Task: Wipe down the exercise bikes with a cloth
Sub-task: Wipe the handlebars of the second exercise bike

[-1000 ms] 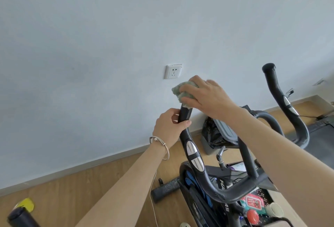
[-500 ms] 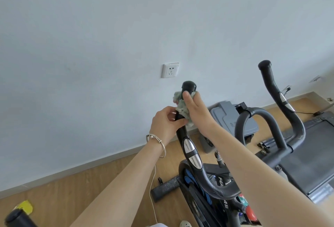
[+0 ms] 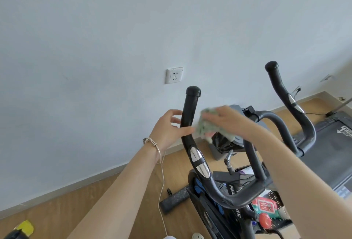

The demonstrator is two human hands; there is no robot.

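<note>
A black exercise bike fills the lower right; its left handlebar horn point(image 3: 190, 111) rises upright with a capped tip and two silver pulse pads lower down. My left hand point(image 3: 168, 128) loosely cups this horn from the left, thumb across its front and fingers spread behind it. My right hand point(image 3: 226, 119) holds a crumpled pale green cloth point(image 3: 204, 124), blurred with motion, just to the right of the horn. The right horn point(image 3: 280, 90) stands free farther right.
A white wall socket point(image 3: 174, 76) sits on the wall behind. A grey bin with a black bag point(image 3: 222, 145) stands by the skirting, and a treadmill deck point(image 3: 335, 143) lies at right. A red wipes pack point(image 3: 263, 205) rests on the bike. A white cable point(image 3: 162, 191) hangs down.
My right hand slid the cloth from the horn's tip down and off to its right side. My left hand loosened its grip on the horn and its fingers spread.
</note>
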